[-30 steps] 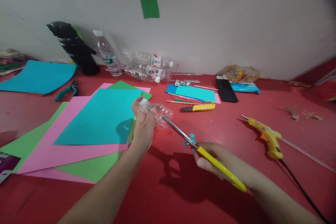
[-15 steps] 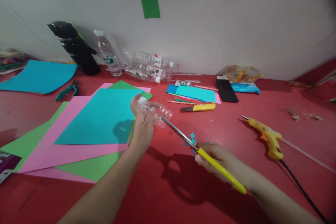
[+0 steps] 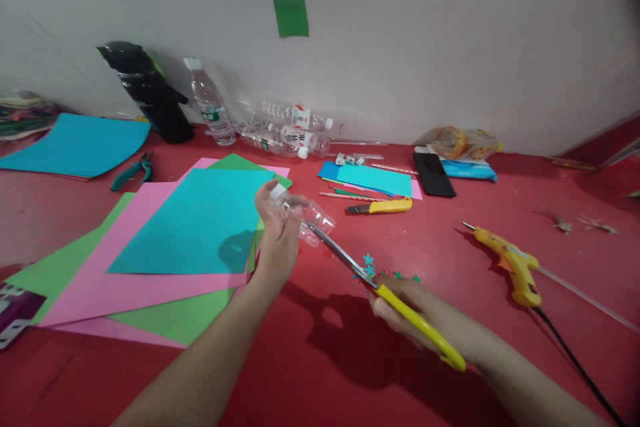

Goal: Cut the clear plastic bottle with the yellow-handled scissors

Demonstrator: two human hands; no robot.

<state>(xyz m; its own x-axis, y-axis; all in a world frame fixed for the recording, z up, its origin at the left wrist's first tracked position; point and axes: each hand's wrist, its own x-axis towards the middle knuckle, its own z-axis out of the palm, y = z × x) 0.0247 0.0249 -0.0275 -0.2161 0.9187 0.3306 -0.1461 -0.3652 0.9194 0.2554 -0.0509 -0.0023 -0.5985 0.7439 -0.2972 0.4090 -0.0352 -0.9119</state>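
Note:
My left hand (image 3: 280, 237) is wrapped round a clear plastic bottle (image 3: 320, 217) with a white cap, held on its side above the red table (image 3: 280, 373). The cap points up and left, and the body's far end faces right. In my right hand (image 3: 407, 310) is a pair of scissors (image 3: 423, 323) with yellow handles. Their blades look nearly closed, and the tips touch or overlap the bottle's lower edge; I cannot tell whether they are inside it. Small blue and green paper stars (image 3: 369, 263) lie just beyond my right hand.
Coloured paper sheets (image 3: 190, 227) spread under and left of my left hand. A utility knife (image 3: 385, 206), a phone (image 3: 433, 173) and small cards (image 3: 375, 178) lie beyond. A glue gun (image 3: 510, 263) rests at right, pliers (image 3: 134, 172) at left. Bottles (image 3: 213, 107) line the wall.
The bottle and my left hand have shifted slightly right, and the bottle has turned a little. The scissors stay almost in place. The whole view has moved slightly.

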